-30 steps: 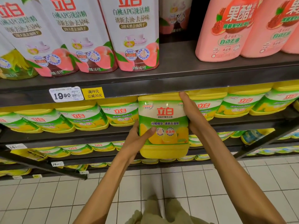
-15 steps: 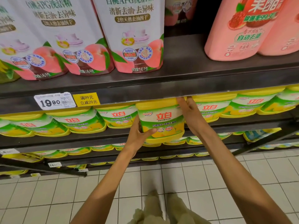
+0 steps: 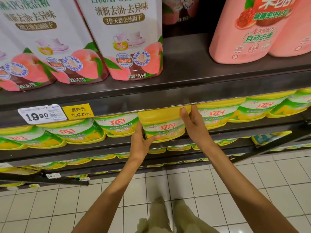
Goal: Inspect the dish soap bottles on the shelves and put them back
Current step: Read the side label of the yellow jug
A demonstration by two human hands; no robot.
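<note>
Yellow dish soap bottle (image 3: 164, 126) is now at the front edge of the middle shelf (image 3: 252, 127), in the gap between its lemon-label neighbours (image 3: 117, 125). A second ago it was held out clear of the shelf, label facing the camera; since then it has gone up and in, its top now tucked just under the lip of the upper shelf (image 3: 185, 96). Can't tell if its base is fully seated on the shelf; the lower edge is partly hidden by the left hand.

Left hand (image 3: 140, 144) grips the bottle low on its left side, thumb across the lower front of the label. Right hand (image 3: 193, 125) holds the upper right side, fingers (image 3: 184, 113) wrapped over the yellow shoulder. Both still clasping it, nothing let go.

Read: inspection of this one looks done, we're in the put-back step. Remaining: push it back flush with the row, then let go. Watch the headroom under the upper shelf lip, and the right-hand neighbour (image 3: 217, 115), which the right hand is touching or nearly so.

Around: peach-print white refill pouches (image 3: 124, 39) and pink bottles (image 3: 249, 31) on the upper shelf, price tag 19.90 (image 3: 42, 113) plus yellow promo tag (image 3: 78, 111) on its front edge left of the hands. More yellow bottles on lower shelves, white tiled floor (image 3: 218, 190) below.
</note>
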